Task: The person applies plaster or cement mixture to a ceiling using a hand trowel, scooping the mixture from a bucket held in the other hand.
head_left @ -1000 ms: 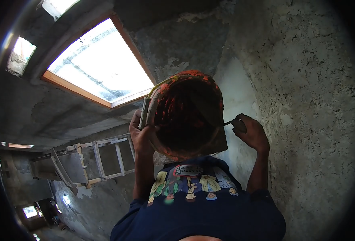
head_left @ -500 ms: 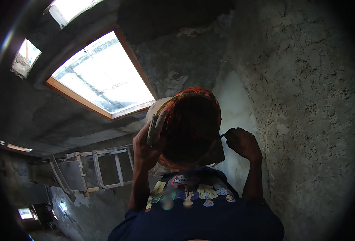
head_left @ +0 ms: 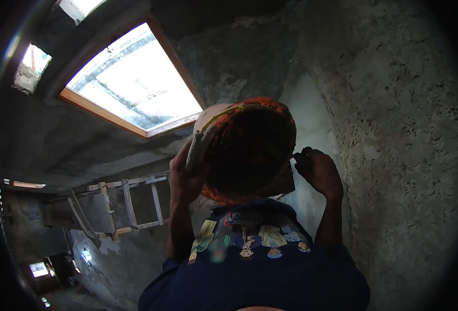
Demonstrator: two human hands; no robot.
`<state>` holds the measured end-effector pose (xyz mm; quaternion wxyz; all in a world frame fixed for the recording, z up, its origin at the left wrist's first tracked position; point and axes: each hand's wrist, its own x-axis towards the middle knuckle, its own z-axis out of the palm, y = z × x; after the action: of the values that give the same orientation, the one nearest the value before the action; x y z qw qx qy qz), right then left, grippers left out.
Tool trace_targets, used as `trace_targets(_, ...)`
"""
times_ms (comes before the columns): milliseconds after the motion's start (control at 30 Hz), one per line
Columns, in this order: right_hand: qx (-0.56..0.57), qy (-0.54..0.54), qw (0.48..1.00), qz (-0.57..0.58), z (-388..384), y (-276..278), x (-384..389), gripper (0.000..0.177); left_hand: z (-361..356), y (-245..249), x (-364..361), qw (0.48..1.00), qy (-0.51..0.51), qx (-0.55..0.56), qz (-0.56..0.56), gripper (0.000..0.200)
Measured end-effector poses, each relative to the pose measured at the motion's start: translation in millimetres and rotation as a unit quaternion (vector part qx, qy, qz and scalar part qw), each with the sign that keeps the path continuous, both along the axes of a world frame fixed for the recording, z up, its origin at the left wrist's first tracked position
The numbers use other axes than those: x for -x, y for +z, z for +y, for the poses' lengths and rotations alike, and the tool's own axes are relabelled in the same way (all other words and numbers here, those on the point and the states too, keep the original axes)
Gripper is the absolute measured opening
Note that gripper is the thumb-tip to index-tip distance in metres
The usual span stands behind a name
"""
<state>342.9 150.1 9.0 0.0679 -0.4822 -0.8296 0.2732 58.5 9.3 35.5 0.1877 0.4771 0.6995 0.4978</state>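
A bucket (head_left: 249, 150) with an orange, mortar-smeared rim is tipped so its dark mouth faces me. My left hand (head_left: 184, 179) is closed on its left side, by a pale grip on the handle. On the other side, my right hand (head_left: 320, 173) is closed around the dark handle of what looks like a trowel (head_left: 287, 182). Its flat corner shows just past the bucket's lower right edge; the bucket hides the rest. Deep shadow keeps the bucket's contents from view.
A rough plastered wall (head_left: 395, 145) rises close on the right. A wood-framed window (head_left: 136, 85) opens at upper left. Below it, a wooden ladder (head_left: 130, 205) stretches across the left. Another bright opening (head_left: 39, 269) shows far off at lower left.
The bucket has shifted slightly up and right in view, its mouth tilted a little differently. My right hand has risen a little with the trowel; both hands keep their hold.
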Motion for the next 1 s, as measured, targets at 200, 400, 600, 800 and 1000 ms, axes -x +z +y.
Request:
trace_targets(200,0.015,0.084,0.991,0.106,-8,-45,29,0.028,1,-17,17,0.999,0.015,-0.008,-0.046,0.055)
trace_targets(400,-0.098,0.196,0.970,0.109,-13,-82,65,0.033,-3,-18,26,0.995,0.012,-0.012,-0.093,0.057)
trace_targets(600,-0.016,0.277,0.961,-0.004,-17,-73,74,0.031,-10,-33,41,0.981,0.002,-0.025,-0.194,0.063)
trace_targets(800,-0.030,0.349,0.929,0.118,4,-90,51,0.035,-10,-37,46,0.980,-0.002,-0.013,-0.197,0.063)
trace_targets(1000,-0.025,0.234,0.962,0.138,8,-62,82,0.032,-9,-44,50,0.981,-0.014,-0.019,-0.194,0.062)
